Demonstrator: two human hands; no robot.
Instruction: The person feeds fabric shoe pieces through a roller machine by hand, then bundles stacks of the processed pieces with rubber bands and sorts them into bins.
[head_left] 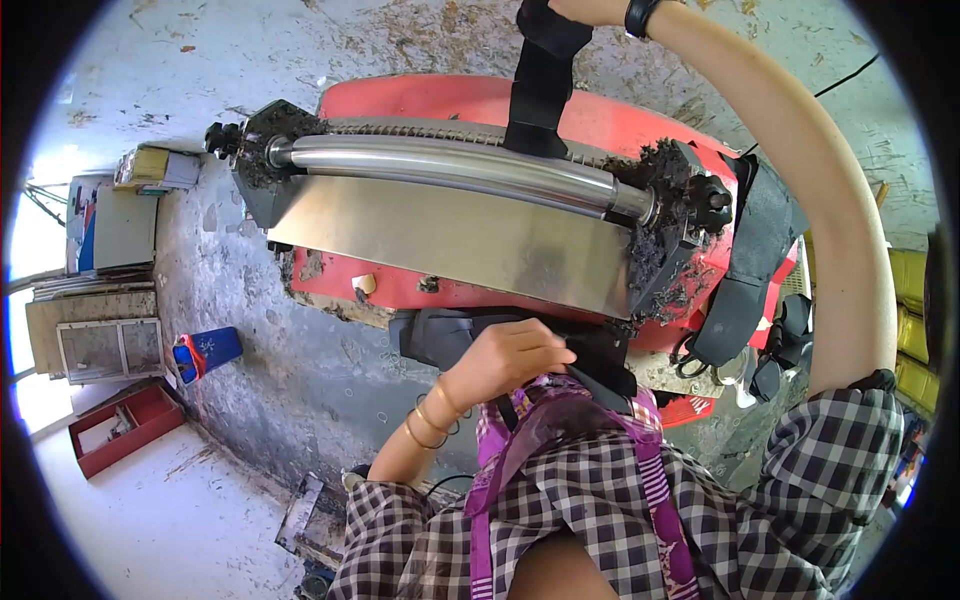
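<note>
The roller machine (470,215) sits on a red stand just ahead — steel, grimy, surely heavy and rigid. Her right hand (560,8) grips its black lever (540,75) on the far side; her left hand (505,360) curls loosely against her chest strap (505,410) — whether it pinches it, I cannot tell.

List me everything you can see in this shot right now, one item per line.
roller machine: one, red body with steel plate and chrome roller, caked with dark debris, centre
black strap: one, black, hanging over the roller, top centre
black harness straps: a few, black, at the machine's right end
blue container: one, blue with red part, on the floor at left
red tray: one, red, lower left floor
wire frame: one, pale, against the left wall
yellow containers: several, yellow, far right edge
left hand: on dark gear at the chest, gold bangles on the wrist
right hand: raised at the top edge, mostly out of frame, black wristband
</note>
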